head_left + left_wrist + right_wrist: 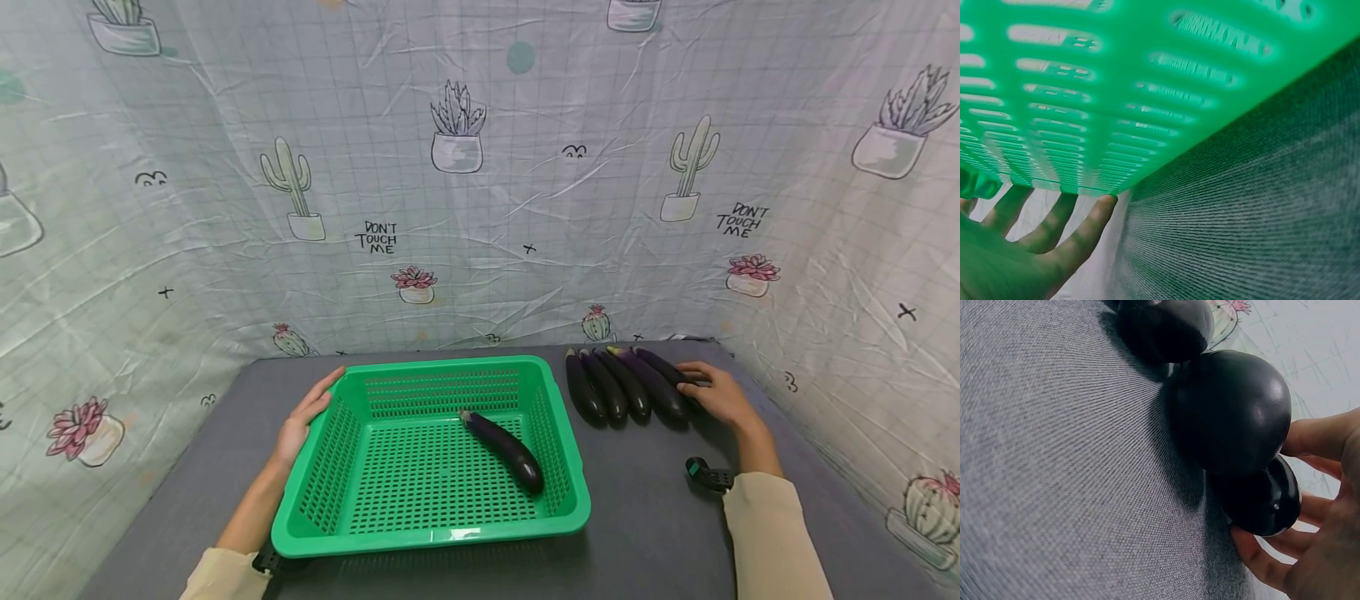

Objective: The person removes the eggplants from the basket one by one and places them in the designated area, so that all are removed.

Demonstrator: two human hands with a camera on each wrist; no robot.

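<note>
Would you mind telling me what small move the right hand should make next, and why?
Probably curl the right hand round the outermost eggplant: its fingers already touch it but have not closed, one eggplant already lies in the green basket, and the left hand steadies the rim.

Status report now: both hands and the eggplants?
Left hand flat against basket. Right hand touching end eggplant of row. One eggplant in basket. Nothing blocking.

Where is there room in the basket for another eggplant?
The green basket floor is bare left of its one eggplant, toward the left hand. Crowded: the eggplant row by the right hand.
</note>
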